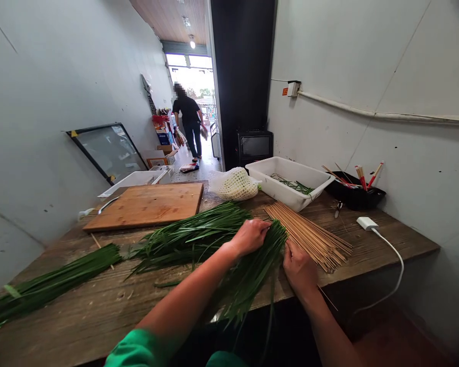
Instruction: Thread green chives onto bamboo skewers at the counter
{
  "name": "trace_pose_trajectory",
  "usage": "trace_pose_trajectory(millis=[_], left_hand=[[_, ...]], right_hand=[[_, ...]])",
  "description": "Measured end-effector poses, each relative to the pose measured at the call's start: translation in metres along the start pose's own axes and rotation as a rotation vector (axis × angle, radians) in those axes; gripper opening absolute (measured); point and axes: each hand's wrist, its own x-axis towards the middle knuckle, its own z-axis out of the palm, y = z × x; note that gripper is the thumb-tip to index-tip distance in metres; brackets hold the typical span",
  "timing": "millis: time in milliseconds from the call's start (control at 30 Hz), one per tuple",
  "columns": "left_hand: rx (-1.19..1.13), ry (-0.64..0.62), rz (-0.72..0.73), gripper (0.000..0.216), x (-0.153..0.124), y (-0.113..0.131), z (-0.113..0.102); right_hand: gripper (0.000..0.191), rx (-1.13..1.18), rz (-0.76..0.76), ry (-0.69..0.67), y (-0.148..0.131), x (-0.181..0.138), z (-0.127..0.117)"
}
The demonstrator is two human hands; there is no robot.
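A loose bunch of garlic chives (254,275) fans toward me over the table's front edge. My left hand (252,235) is closed on its upper end, thumb and fingers pinched at the cut stems. On the right side of these stems, my right hand (300,265) is closed with its fingertips against them. A thin bamboo skewer (328,298) pokes out beyond my right wrist, in line with those fingers; its other end is hidden. A larger pile of chives (199,227) lies to the left, and many bamboo skewers (309,235) are spread just beyond my right hand.
Another chive bundle (57,280) lies at left on the wooden table (137,300). Behind are a cutting board (149,204), foam netting (233,184), a white tub (290,196) and a black holder (355,193). A white charger (367,223) trails its cable. A person (187,120) stands near the doorway.
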Motion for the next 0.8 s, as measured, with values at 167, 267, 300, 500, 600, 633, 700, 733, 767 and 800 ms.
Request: trace_pose_trajectory(millis=[167,267,300,500,600,633,700,733,767,800], left_hand=[[0.107,0.109,-0.136,0.029,0.0,-0.019,-0.026],[0.262,-0.016,-0.124,0.019,-0.003,-0.027,-0.028],[0.303,-0.068,-0.12,0.017,-0.004,-0.028,-0.026],[0.391,-0.118,-0.173,0.016,-0.004,-0.027,-0.008],[0.394,-0.085,-0.214,0.017,-0.002,-0.023,-0.005],[0.387,-0.071,-0.223,0.018,-0.002,-0.021,-0.005],[0.351,-0.05,-0.243,0.021,-0.001,-0.018,-0.007],[0.323,-0.041,-0.255,0.022,-0.001,-0.017,-0.008],[0.29,-0.028,-0.264,0.023,-0.001,-0.016,-0.009],[0.252,-0.01,-0.271,0.023,0.0,-0.015,-0.009]], right_hand=[[0.033,0.006,-0.009,0.018,0.003,-0.001,0.003],[0.034,-0.001,-0.01,0.026,0.003,-0.001,0.003],[0.034,-0.004,-0.009,0.022,0.003,-0.001,0.002],[0.035,-0.018,-0.012,-0.013,0.002,0.0,-0.001],[0.035,-0.011,-0.011,-0.015,0.003,0.0,-0.001],[0.035,-0.009,-0.013,-0.013,0.003,0.0,-0.001],[0.034,-0.006,-0.02,-0.012,0.003,0.0,-0.001],[0.034,-0.005,-0.024,-0.014,0.003,0.0,-0.001],[0.034,-0.007,-0.027,-0.015,0.002,0.0,-0.001],[0.033,-0.009,-0.029,-0.017,0.002,0.0,-0.001]])
